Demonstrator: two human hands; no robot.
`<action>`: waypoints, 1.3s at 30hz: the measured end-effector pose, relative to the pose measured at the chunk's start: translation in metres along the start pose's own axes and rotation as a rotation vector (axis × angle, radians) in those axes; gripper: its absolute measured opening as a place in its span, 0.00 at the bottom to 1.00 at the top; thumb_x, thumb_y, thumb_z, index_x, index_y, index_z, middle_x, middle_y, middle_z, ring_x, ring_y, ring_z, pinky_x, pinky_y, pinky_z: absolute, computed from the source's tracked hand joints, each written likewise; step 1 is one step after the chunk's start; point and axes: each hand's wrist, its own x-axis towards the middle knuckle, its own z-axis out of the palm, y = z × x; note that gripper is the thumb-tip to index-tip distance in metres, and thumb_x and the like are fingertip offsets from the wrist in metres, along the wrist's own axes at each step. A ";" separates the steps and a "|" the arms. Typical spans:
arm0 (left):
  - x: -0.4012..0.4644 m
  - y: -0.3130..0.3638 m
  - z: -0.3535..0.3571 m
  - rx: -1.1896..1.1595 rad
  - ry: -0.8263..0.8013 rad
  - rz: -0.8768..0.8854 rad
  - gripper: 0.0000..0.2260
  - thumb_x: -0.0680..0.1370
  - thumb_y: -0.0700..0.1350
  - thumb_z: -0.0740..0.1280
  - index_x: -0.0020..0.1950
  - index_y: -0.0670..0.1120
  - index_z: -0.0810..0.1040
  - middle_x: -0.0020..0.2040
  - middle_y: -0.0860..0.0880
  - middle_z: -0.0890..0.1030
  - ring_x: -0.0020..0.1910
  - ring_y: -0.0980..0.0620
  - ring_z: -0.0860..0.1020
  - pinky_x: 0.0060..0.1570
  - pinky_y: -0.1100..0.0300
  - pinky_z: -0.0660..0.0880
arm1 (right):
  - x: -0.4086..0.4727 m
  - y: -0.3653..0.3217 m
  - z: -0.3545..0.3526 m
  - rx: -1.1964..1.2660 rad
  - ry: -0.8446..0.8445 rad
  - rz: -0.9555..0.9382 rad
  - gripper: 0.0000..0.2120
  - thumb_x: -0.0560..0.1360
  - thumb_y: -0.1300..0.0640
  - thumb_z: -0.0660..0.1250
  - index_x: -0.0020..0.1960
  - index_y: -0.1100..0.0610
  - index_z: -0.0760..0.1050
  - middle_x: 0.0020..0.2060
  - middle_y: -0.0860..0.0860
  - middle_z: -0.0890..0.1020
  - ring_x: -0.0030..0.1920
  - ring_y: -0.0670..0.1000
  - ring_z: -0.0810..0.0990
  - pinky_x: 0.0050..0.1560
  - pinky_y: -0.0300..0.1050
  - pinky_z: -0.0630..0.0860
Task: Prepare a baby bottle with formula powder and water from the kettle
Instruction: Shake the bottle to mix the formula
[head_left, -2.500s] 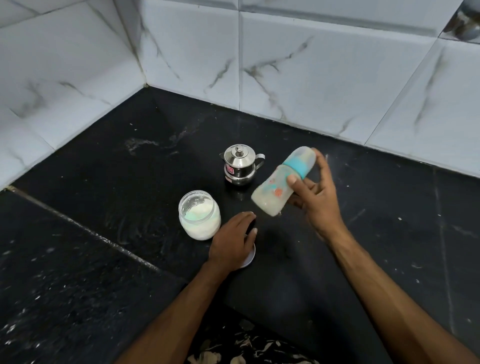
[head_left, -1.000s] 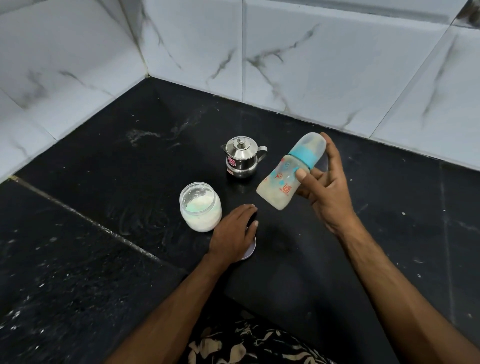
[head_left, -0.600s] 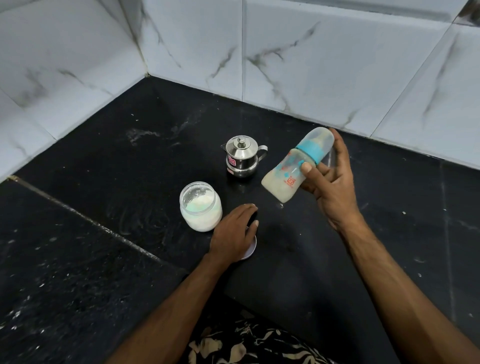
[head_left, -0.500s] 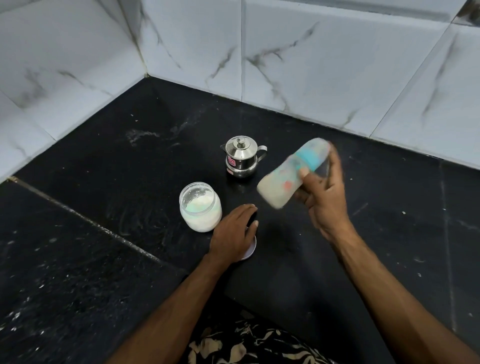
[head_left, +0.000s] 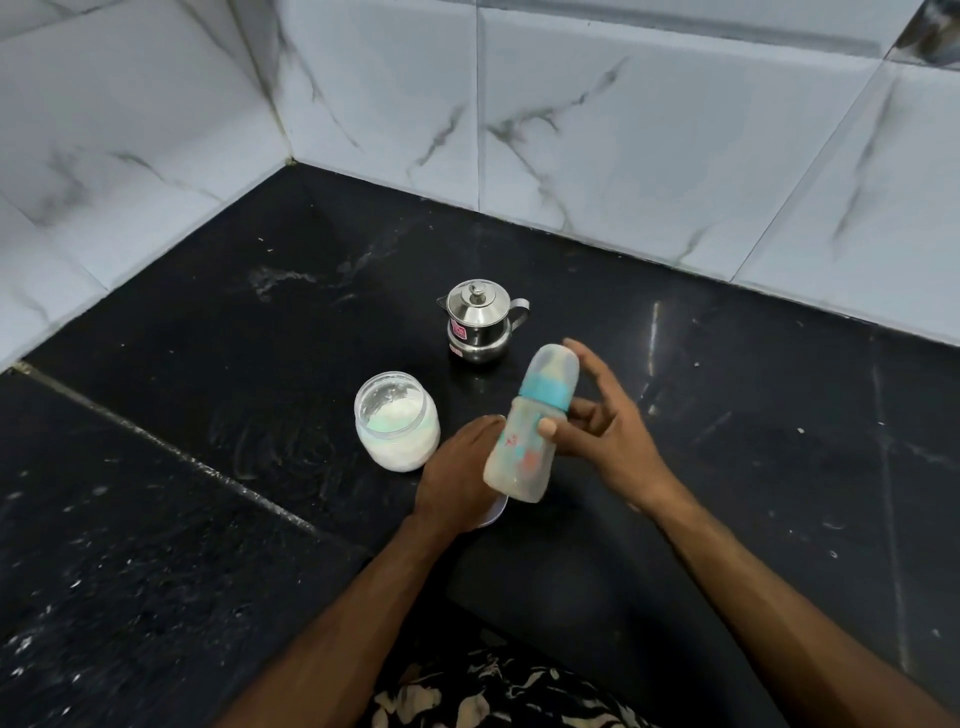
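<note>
- Change from the earlier frames: the bottle (head_left: 530, 426), which was tilted steeply with its cap pointing up and right, now stands nearer upright and lower, partly in front of the left hand (head_left: 460, 475); the jar, the kettle and the left hand lie as before.
- Right hand (head_left: 605, 431): its grip is clamped on the bottle, thumb across the front of the body just below the teal collar, fingers behind it; the index finger is stretched out beside the cap.
- Bottle: held above the tabletop (head_left: 727, 467), cap on, leaning slightly to the right at the top; the body looks cloudy and is blurred by motion.
- Left hand: laid palm down over a white lid (head_left: 496, 514), whose edge shows beneath it; fingers together and curled on the lid.
- Jar (head_left: 397, 421): open, holding white powder, upright on the tabletop just left of the left hand.
- Kettle (head_left: 480, 322): small, steel, lid on, upright behind the jar and the bottle, near the tiled wall (head_left: 623, 130).
- Patterned cloth (head_left: 498, 691): at the bottom edge, between the forearms.
</note>
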 end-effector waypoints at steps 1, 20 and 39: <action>-0.001 0.000 0.000 -0.012 0.007 -0.009 0.21 0.73 0.44 0.73 0.65 0.44 0.75 0.61 0.46 0.79 0.60 0.48 0.76 0.60 0.57 0.71 | 0.001 -0.001 0.000 -0.004 -0.004 -0.008 0.40 0.70 0.60 0.75 0.75 0.44 0.59 0.55 0.58 0.84 0.55 0.59 0.84 0.47 0.51 0.82; -0.004 0.002 -0.002 -0.106 0.078 -0.044 0.18 0.71 0.42 0.70 0.61 0.47 0.76 0.57 0.45 0.81 0.56 0.50 0.77 0.57 0.61 0.70 | 0.007 -0.015 0.004 0.046 0.044 -0.076 0.38 0.71 0.60 0.73 0.74 0.42 0.60 0.54 0.56 0.84 0.54 0.58 0.84 0.47 0.51 0.82; 0.001 0.000 0.005 0.058 0.104 0.008 0.14 0.77 0.46 0.66 0.61 0.44 0.78 0.59 0.47 0.80 0.59 0.49 0.77 0.59 0.65 0.66 | 0.020 -0.032 0.002 0.148 0.223 -0.145 0.38 0.72 0.60 0.72 0.76 0.46 0.58 0.54 0.58 0.85 0.55 0.59 0.84 0.45 0.51 0.82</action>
